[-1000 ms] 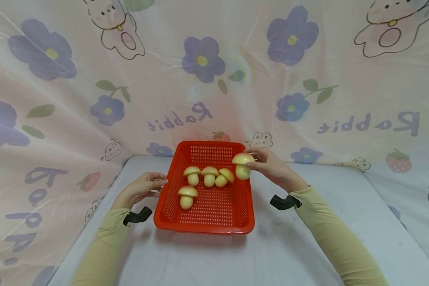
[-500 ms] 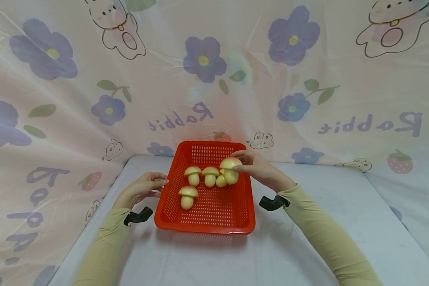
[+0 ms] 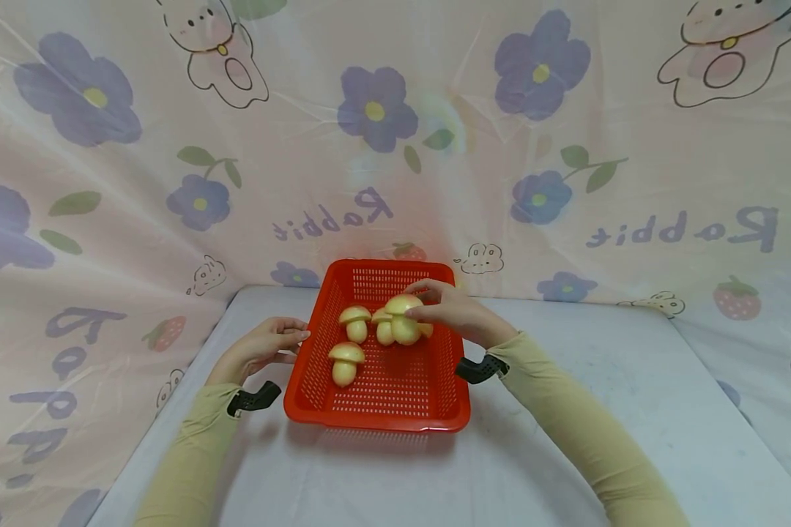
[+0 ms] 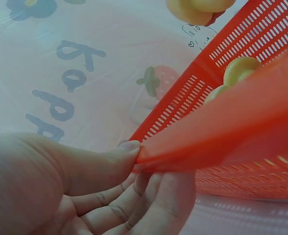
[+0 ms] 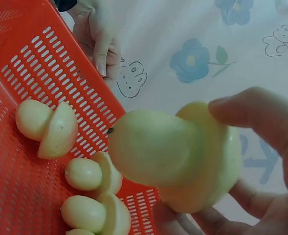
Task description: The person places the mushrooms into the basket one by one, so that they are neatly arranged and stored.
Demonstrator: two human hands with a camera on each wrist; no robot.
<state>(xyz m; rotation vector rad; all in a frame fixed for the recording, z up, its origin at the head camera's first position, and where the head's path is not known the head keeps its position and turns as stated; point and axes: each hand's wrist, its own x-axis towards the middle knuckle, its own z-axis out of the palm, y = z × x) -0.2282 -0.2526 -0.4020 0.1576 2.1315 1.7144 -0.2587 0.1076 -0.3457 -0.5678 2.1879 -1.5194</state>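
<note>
A red perforated plastic basket (image 3: 377, 423) stands on the white table, and my left hand (image 3: 264, 348) pinches its left rim between thumb and fingers. In the left wrist view the thumb (image 4: 119, 164) lies on top of the rim with the fingers below it. My right hand (image 3: 460, 313) holds a yellow toy mushroom (image 3: 405, 331) by its cap, over the basket's back half. The right wrist view shows that mushroom (image 5: 153, 147) with its stem pointing away from the palm. Several similar mushrooms lie inside the basket, one at the front left (image 3: 346, 360). The held one partly covers two others.
A pale curtain (image 3: 376, 183) printed with purple flowers and rabbits hangs behind and beside the table. White tabletop (image 3: 587, 395) extends to the right of the basket. Black wrist mounts (image 3: 481, 369) stick out from both sleeves.
My right hand has moved left with the mushroom, from the basket's right rim to over the back row of mushrooms. The left hand stays on the rim.
</note>
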